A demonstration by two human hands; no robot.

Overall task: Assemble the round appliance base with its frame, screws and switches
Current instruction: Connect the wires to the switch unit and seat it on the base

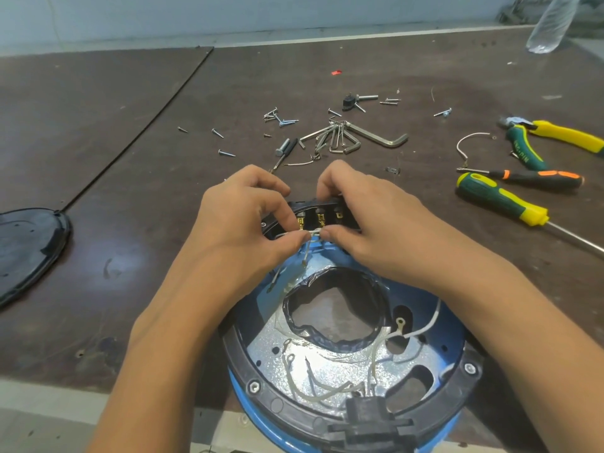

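Hands, two, bare, both at the far rim of the round appliance base (261, 305).

Left hand (248, 220): thumb and forefinger closed in a pinch on the thin white wires (312, 233), just in front of the brass terminals.

Right hand (372, 223): fingers curled over the far edge of the switch block (322, 212), thumb tip pressed at the same wires, touching the left pinch or very nearly so.

Round appliance base: blue, open side up, at the near edge of the surface (130, 165), under both forearms. A black frame (281, 405) ringed it, with two fastener heads showing on the near side. More loose wires with ring terminals lay across the silver inner plate.

Switch block: black, seated in the far rim. Its long axis ran left to right across the view, and its terminals faced the person. The wires sat on its near side, between the two thumbs, about level with the left and middle terminals.

Judgement: the coming push would go away from the person, square to the block's long axis. The left hand was nearer the wire end, and the right was placed to brace the block.

Also on the surface:
- Beyond the hands: loose screws (281, 120) and hex keys (353, 138).
- To the right: pliers (555, 135), a green-and-yellow screwdriver (500, 201) and a black-and-orange screwdriver (539, 175).
- To the far left: a black cover (29, 253).
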